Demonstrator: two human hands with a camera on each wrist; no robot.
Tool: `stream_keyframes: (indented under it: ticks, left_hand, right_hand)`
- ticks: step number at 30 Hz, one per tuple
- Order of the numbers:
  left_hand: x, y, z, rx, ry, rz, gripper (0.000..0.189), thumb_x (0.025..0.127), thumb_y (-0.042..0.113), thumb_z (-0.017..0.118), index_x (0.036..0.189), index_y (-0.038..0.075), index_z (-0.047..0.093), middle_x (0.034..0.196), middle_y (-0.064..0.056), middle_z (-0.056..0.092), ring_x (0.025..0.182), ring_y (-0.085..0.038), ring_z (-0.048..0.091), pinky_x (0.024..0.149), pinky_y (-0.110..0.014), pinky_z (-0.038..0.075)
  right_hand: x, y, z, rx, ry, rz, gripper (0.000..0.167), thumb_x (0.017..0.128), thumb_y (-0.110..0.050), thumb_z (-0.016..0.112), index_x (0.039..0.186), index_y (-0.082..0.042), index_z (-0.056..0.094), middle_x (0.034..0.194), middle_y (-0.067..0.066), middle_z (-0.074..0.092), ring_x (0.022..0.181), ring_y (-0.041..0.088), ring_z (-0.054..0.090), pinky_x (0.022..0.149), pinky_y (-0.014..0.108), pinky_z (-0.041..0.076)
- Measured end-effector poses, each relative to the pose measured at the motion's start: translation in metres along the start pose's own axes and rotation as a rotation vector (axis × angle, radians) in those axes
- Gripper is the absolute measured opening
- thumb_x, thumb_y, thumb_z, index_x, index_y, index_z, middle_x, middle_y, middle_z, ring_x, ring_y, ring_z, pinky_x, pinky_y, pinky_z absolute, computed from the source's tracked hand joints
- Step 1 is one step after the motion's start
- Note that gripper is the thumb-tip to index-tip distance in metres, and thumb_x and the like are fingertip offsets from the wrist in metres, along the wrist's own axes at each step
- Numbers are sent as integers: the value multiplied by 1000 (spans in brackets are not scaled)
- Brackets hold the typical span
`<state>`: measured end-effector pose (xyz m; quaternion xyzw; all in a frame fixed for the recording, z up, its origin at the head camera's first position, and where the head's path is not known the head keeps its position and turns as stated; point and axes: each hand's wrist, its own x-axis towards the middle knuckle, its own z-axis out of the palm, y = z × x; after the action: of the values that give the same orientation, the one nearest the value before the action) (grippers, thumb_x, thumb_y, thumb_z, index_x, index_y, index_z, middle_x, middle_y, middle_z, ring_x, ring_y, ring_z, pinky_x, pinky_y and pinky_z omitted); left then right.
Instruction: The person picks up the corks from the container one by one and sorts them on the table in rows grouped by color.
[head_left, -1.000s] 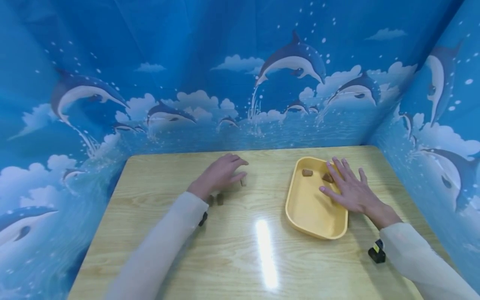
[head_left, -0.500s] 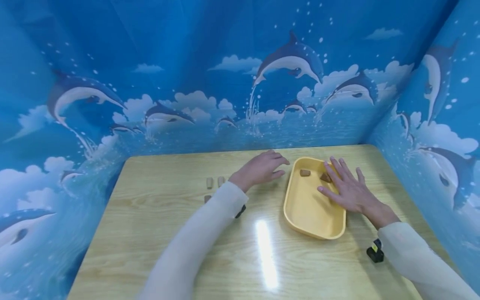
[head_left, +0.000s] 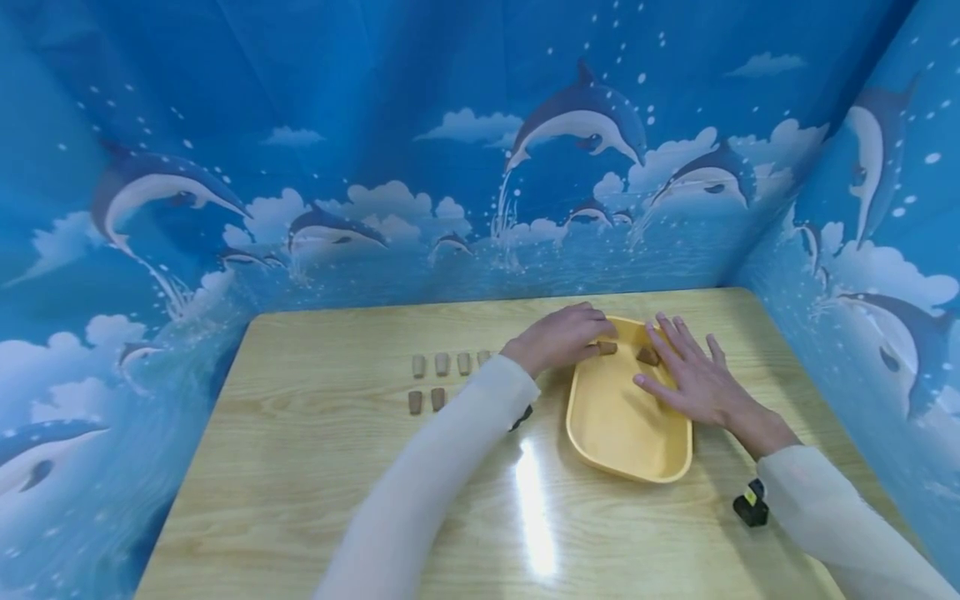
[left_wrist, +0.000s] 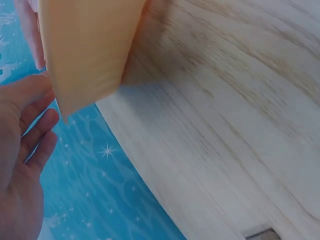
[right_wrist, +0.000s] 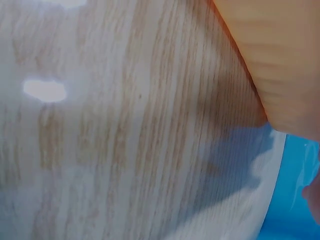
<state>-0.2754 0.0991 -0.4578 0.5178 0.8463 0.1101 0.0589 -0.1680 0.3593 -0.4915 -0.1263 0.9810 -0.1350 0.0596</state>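
Note:
My left hand (head_left: 561,337) reaches over the left rim of a yellow tray (head_left: 630,442), its fingertips at a small brown tapered block (head_left: 607,347) inside. In the left wrist view, the thumb and forefinger tips of that hand (left_wrist: 25,125) go behind the tray wall (left_wrist: 90,55), so their hold is hidden. My right hand (head_left: 697,379) lies over the tray's right rim with its fingers spread straight. Just left of those fingers, a second brown block (head_left: 648,356) sits in the tray.
Left of the tray, a row of several pale tapered blocks (head_left: 442,363) stands on the wooden table (head_left: 300,467). Two brown blocks (head_left: 416,402) are in front of it. My left sleeve (head_left: 442,467) crosses the table beside them. A blue dolphin-print curtain (head_left: 420,167) closes off the back.
My left hand has moved right from above the pale blocks, across the table, into the tray at the brown block. The blocks it covered now show. My right hand stays on the tray.

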Motion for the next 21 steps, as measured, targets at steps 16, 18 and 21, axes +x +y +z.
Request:
stream_keyframes:
  ticks: [16,18,21]
  left_hand:
    - [24,19,21,189,-14,-116,26,114,25,60,136,26,75,133,10,78,122,-12,71,124,-35,44]
    - [26,22,24,224,-16,-131,25,115,24,58,133,27,76,130,10,79,119,-10,73,124,-35,43]
    - [27,26,28,277,-14,-162,23,115,24,57,126,28,78,124,11,81,116,-8,74,125,-33,43]
  right_hand:
    - [-8,8,3,94,17,13,96,109,-56,56,176,-14,2,184,8,-12,169,48,-3,125,87,0]
    - [-8,9,3,89,16,15,97,109,-57,56,176,-16,0,184,8,-12,169,48,-3,124,87,0]
    - [-8,9,3,84,14,21,97,109,-57,56,176,-17,-2,184,8,-12,169,47,-4,125,87,0]
